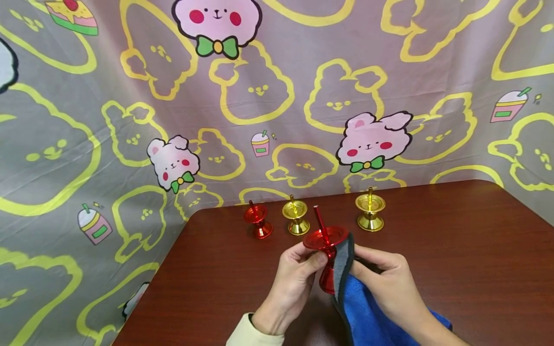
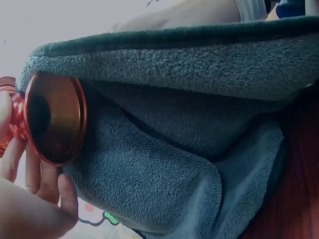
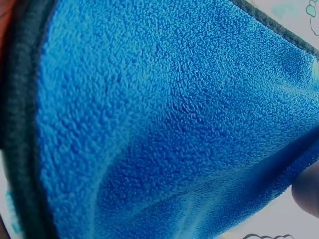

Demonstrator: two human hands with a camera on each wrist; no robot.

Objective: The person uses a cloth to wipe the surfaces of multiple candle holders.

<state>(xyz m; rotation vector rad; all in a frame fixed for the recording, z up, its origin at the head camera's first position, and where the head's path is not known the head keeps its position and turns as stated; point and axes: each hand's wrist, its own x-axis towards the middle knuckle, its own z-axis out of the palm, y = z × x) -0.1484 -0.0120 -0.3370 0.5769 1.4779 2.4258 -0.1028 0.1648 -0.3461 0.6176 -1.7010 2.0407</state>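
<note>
Nearest you, your left hand [image 1: 292,281] pinches the waist of the red holder [image 1: 326,250] between thumb and curled fingers, holding it above the table [image 1: 454,250], its rod leaning a little to the left. In the left wrist view the same holder [image 2: 52,119] shows its round base end-on, with your fingers [image 2: 35,172] curled under it and your thumb low in the frame.

Your right hand [image 1: 389,283] holds the cloth [image 1: 368,317] against the holder's right side, fingers bent over the fabric; the fingertips are hidden behind the cloth's grey edge, so you cannot tell how tightly they press. The cloth is blue on one face and grey on the other. The grey face [image 2: 199,139] fills the left wrist view and lies right against the holder's base. The blue face [image 3: 174,119] fills the right wrist view, with one fingertip [image 3: 306,191] showing at its lower right edge.

Farther back on the table stand three more holders, upright and apart from each other: a small red one [image 1: 258,222] on the left, a gold one [image 1: 296,217] just beside it, and another gold one [image 1: 370,211] further right.

Behind the table hangs a backdrop [image 1: 130,120] printed with pink bears and yellow outlines.
</note>
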